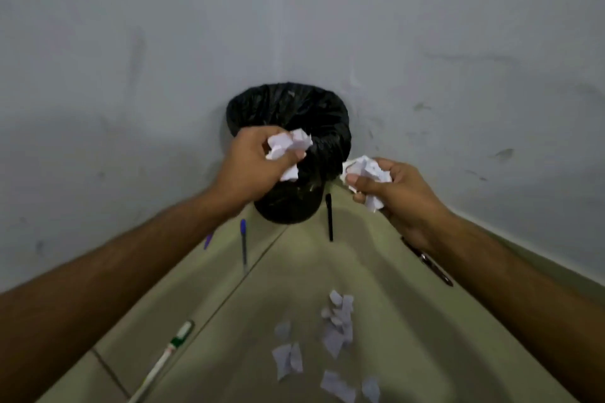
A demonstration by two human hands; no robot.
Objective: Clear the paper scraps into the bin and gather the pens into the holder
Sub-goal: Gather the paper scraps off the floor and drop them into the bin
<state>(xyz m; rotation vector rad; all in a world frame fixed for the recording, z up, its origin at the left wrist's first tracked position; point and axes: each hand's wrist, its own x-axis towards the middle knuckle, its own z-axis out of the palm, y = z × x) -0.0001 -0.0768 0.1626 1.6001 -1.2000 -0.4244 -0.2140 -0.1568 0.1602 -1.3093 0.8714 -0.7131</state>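
A black-lined bin (322, 114) stands in the wall corner. My left hand (252, 163) is closed around crumpled white paper scraps (289, 149) just over the bin's near rim. My right hand (399, 193) grips another wad of scraps (366, 170) to the right of the bin, short of its opening. Several loose scraps (330, 337) lie on the floor near me. Pens lie around: a blue pen (243, 245), a black pen (329, 217), a dark pen (435, 268) partly under my right wrist, and a white-and-green pen (170, 350). No holder is in view.
Grey walls (131, 59) meet behind the bin and close off both sides. The beige tiled floor (376, 271) widens toward me. A small purple object (208, 240) lies by the left wall next to the blue pen.
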